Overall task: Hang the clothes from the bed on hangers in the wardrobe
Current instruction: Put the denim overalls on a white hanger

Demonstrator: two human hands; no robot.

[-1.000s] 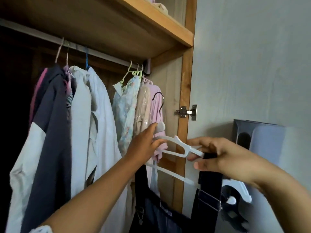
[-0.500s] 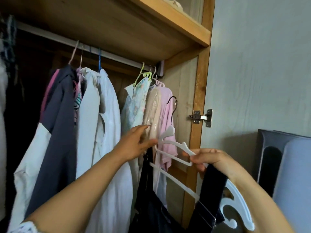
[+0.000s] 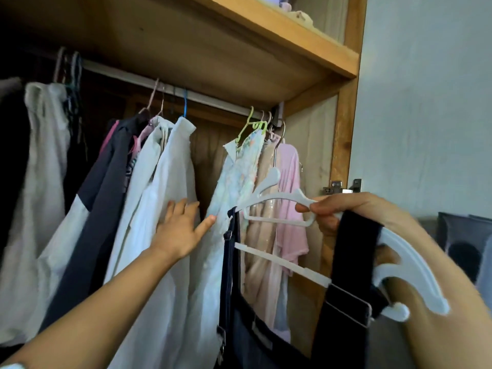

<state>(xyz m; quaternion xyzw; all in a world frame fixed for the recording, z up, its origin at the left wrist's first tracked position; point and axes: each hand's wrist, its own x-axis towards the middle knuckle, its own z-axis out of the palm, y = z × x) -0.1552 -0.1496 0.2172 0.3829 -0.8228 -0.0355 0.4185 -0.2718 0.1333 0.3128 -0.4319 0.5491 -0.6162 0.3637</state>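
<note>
My right hand (image 3: 343,211) grips a white plastic hanger (image 3: 282,198) at its top bar. A dark denim dungaree garment (image 3: 239,328) hangs from that hanger by its two straps, one black strap (image 3: 354,249) draped just below my fingers. The hanger's metal hook (image 3: 279,145) points up toward the wardrobe rail (image 3: 213,102), below it. My left hand (image 3: 181,227) has its fingers straight and presses against the white shirt (image 3: 165,209), at the gap between the white clothes and the floral garment (image 3: 239,171).
Several garments hang on the rail: pale and navy ones at the left, floral, beige and pink ones at the right. A wooden shelf (image 3: 266,41) runs above. The wardrobe's wooden side post (image 3: 343,145) and a hinge (image 3: 343,186) stand at the right, with a grey wall beyond.
My left hand let go of the hanger and moved left onto the white shirt. My right hand lifted the hanger with the dungarees higher. The view tilted upward.
</note>
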